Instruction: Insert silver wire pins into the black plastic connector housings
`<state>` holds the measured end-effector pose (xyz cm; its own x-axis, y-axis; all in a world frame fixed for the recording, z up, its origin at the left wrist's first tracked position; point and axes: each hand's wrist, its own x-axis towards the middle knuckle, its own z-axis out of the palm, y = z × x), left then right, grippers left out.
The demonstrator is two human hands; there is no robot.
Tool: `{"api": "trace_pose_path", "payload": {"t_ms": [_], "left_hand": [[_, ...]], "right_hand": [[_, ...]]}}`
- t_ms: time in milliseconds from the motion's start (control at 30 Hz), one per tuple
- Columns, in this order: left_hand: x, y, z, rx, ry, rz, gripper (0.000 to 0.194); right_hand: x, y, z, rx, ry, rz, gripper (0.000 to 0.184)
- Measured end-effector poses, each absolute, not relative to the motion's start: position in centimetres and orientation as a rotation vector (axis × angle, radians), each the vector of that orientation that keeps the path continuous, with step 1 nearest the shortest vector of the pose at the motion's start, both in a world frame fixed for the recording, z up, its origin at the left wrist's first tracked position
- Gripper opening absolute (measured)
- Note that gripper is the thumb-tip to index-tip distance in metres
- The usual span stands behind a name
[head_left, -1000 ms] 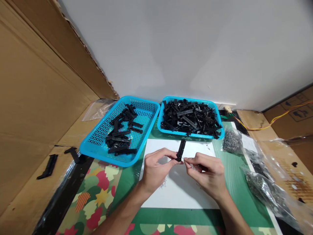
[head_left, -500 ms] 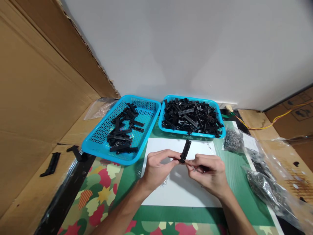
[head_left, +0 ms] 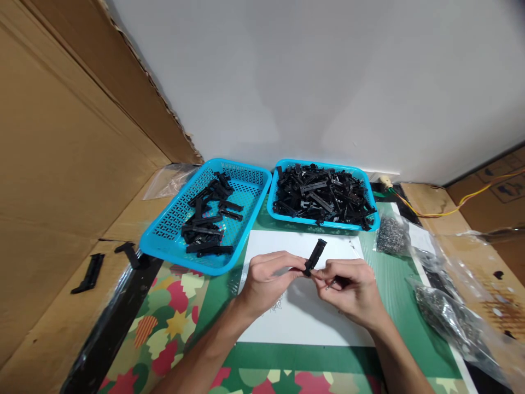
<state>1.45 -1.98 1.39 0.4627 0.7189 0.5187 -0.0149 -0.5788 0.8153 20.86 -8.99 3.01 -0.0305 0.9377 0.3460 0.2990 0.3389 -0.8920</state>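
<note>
My left hand (head_left: 266,282) pinches the near end of a narrow black plastic part (head_left: 315,256), which points up and away over a white sheet (head_left: 303,317). My right hand (head_left: 350,290) meets it at that same end, fingers pinched on a small thin metal piece (head_left: 331,283) that I can barely make out. Behind the sheet stand two blue baskets: the left basket (head_left: 164,232) holds several black parts, the right basket (head_left: 324,223) is heaped with them.
Clear bags of small metal pieces (head_left: 447,317) lie at the right, one smaller bag (head_left: 391,235) near the right basket. Two loose black parts (head_left: 88,273) rest on cardboard at the left. A white wall rises behind; cardboard panels flank both sides. A yellow wire (head_left: 451,210) trails right.
The black part has tilted more to the right and my two hands have closed together at its near end. The view has shifted slightly.
</note>
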Motion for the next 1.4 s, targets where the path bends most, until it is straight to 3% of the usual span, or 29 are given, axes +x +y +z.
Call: {"api": "trace_pose_path", "payload": {"t_ms": [533,900,1133,1267,1400], "left_hand": [[1.5,-1.7,1.0,2.003,0.569,1.190,0.028],[1.8,-1.7,1.5,1.965,0.807,1.141,0.016],[2.1,-1.7,1.3,2.070,0.835,0.977,0.015],[2.1,-1.6,0.6,2.176,0.805,0.920,0.019],[2.1,-1.4,-0.1,2.286,0.735,0.904,0.017]], "right_hand": [[21.9,-9.3,3.4,-1.231,-1.820,0.648,0.018],[22.7,-9.1,3.7,-1.382,-1.755,0.561,0.018],[23.3,-8.4,3.6,-1.359,-1.703,0.443,0.031],[22.9,-8.4,3.3,-1.360,-1.552,0.366,0.021],[21.5,-8.4,2.5,-1.448,-1.203,0.499,0.006]]}}
